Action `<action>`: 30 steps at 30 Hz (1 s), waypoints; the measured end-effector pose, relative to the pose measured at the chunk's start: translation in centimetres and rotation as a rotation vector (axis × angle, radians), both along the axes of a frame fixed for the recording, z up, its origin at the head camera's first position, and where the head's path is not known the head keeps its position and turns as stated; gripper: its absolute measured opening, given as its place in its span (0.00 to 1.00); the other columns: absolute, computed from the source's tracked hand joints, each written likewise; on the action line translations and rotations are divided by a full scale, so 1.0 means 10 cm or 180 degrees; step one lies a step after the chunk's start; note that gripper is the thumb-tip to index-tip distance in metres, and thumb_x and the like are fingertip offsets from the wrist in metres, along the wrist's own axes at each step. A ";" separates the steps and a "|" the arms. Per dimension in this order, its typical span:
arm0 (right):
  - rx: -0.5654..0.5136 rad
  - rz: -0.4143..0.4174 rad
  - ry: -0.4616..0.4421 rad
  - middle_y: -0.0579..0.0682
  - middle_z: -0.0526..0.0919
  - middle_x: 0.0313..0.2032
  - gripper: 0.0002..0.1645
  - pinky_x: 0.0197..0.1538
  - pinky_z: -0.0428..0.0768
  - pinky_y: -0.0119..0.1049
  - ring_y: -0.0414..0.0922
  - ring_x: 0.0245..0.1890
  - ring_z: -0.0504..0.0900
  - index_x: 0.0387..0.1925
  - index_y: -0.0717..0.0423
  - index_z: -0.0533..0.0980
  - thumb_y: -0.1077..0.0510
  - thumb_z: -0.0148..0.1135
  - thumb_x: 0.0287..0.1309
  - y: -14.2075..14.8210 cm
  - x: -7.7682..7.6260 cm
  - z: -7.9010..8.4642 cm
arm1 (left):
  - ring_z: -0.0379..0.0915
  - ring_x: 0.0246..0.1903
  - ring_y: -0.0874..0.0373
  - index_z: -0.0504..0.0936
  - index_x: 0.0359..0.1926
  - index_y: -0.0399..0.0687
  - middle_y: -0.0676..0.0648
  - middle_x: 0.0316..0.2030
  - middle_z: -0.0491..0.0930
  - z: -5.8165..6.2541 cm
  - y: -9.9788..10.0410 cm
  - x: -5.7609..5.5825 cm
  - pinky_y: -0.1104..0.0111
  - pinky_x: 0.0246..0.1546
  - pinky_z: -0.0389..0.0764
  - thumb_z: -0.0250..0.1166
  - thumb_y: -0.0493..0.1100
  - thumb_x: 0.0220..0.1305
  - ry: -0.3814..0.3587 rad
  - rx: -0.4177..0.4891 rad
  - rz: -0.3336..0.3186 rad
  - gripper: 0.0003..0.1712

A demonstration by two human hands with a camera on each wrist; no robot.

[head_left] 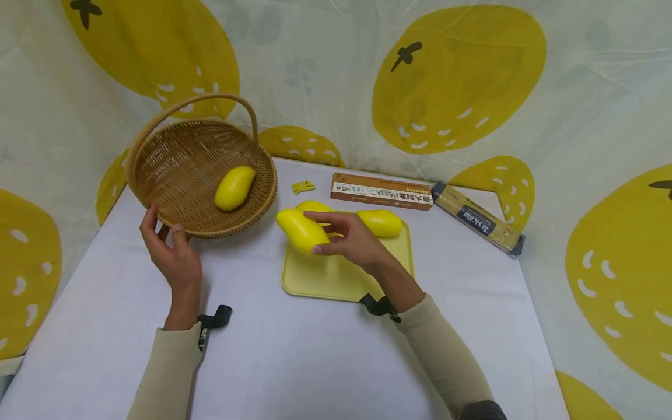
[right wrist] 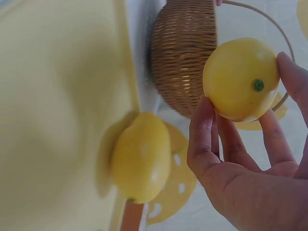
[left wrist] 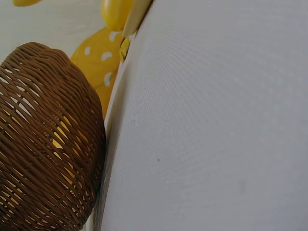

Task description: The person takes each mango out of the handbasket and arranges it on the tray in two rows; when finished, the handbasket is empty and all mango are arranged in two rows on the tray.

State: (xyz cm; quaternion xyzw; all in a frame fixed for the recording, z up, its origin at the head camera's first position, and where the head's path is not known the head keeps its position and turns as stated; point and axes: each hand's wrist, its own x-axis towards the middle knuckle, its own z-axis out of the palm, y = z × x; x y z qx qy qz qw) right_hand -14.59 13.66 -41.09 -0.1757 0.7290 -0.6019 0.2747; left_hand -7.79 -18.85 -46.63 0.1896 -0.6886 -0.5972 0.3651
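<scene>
In the head view my right hand (head_left: 349,239) pinches a yellow mango (head_left: 301,230) between thumb and fingers, above the pale yellow tray (head_left: 315,284). Its round end with a green stem spot faces the right wrist view, where the fingertips press its sides. Two more mangoes lie at the tray's far side, one (head_left: 380,223) at the right and one (head_left: 314,206) partly hidden behind the held fruit. My left hand (head_left: 175,256) holds the near left rim of a wicker basket (head_left: 178,146), which leans toward me. Inside the basket rests one mango (head_left: 234,188).
Behind the tray lies a brown pasta box (head_left: 381,191), with a small yellow packet (head_left: 303,186) to its left. A clear bag of pasta (head_left: 478,219) sits at the right, near the table's edge. A fruit-patterned cloth (head_left: 315,70) hangs around the white table (head_left: 294,350).
</scene>
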 end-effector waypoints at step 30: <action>0.0652 -0.0029 0.0276 0.37 0.80 0.69 0.38 0.59 0.82 0.43 0.50 0.60 0.80 0.68 0.35 0.81 0.58 0.81 0.55 0.18 0.19 -0.53 | 0.68 0.69 0.44 0.64 0.78 0.48 0.47 0.78 0.63 0.02 0.02 0.00 0.68 0.61 0.82 0.49 0.37 0.78 -0.0053 0.0082 -0.0017 0.30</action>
